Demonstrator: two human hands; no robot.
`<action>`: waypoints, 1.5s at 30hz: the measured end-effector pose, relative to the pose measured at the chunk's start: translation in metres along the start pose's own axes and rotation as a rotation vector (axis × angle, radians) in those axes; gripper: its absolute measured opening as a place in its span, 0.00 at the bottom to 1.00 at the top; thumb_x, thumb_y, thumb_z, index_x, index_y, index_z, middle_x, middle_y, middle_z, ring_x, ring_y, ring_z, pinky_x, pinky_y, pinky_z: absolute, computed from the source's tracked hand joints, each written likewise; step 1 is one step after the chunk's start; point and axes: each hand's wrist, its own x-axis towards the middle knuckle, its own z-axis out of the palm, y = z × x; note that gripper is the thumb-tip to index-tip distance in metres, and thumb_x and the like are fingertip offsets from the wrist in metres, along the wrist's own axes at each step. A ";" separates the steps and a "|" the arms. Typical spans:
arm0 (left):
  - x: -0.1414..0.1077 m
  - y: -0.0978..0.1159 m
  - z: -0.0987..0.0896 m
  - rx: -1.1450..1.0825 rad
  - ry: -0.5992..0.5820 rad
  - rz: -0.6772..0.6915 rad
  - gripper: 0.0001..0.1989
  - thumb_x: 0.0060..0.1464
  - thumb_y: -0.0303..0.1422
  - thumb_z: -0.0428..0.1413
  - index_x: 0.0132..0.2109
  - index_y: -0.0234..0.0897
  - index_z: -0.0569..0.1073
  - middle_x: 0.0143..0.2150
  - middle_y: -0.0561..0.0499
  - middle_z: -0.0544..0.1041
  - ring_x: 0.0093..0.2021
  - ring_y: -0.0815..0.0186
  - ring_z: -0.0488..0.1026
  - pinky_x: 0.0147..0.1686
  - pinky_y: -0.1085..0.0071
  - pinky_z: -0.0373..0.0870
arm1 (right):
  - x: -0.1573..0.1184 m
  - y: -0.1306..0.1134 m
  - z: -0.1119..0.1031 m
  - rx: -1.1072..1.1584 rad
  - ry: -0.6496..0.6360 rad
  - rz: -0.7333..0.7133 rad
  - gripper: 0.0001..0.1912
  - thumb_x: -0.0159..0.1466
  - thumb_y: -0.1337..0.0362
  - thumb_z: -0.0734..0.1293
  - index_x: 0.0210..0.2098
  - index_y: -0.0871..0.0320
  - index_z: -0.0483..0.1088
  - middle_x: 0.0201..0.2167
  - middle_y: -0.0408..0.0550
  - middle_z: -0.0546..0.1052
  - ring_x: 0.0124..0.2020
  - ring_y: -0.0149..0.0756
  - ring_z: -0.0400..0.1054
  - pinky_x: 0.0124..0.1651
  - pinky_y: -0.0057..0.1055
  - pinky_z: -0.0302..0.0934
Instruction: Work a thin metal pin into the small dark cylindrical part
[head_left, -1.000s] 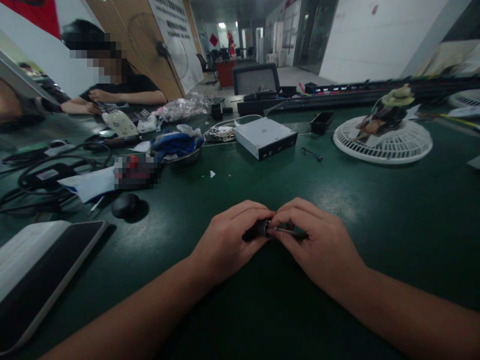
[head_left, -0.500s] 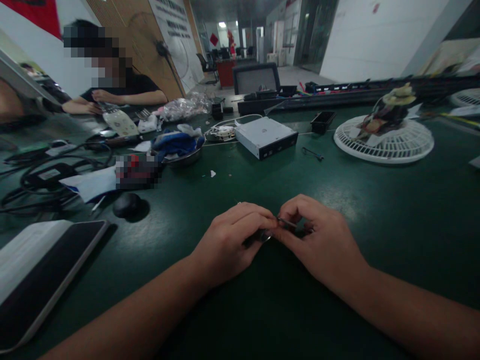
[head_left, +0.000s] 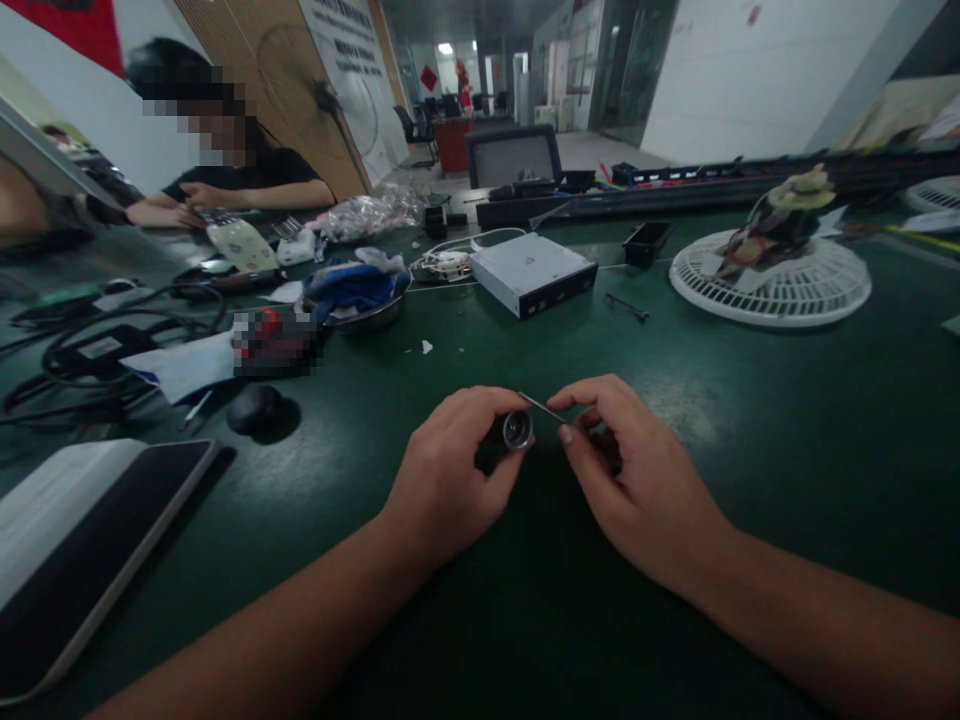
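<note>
The hands (head_left: 444,465) hold a cylinder (head_left: 517,430), left, and a thin rod (head_left: 541,407), right.

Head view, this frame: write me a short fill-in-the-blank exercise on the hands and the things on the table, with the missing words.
1. The right hand pinches a thin rod; the round part is in the ____ hand.
2. The tabletop is dark ____.
3. The slatted grille is ____ in colour.
4. In the picture, the wrench lies to the ____ of the silver box.

Missing words: left; green; white; right.
</note>
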 end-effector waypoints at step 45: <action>0.000 -0.006 0.001 0.065 0.051 -0.140 0.17 0.51 0.18 0.59 0.47 0.38 0.75 0.45 0.50 0.80 0.45 0.60 0.77 0.47 0.59 0.74 | 0.000 -0.002 0.002 -0.310 -0.161 -0.074 0.15 0.68 0.67 0.63 0.53 0.55 0.73 0.44 0.48 0.76 0.44 0.41 0.70 0.45 0.41 0.68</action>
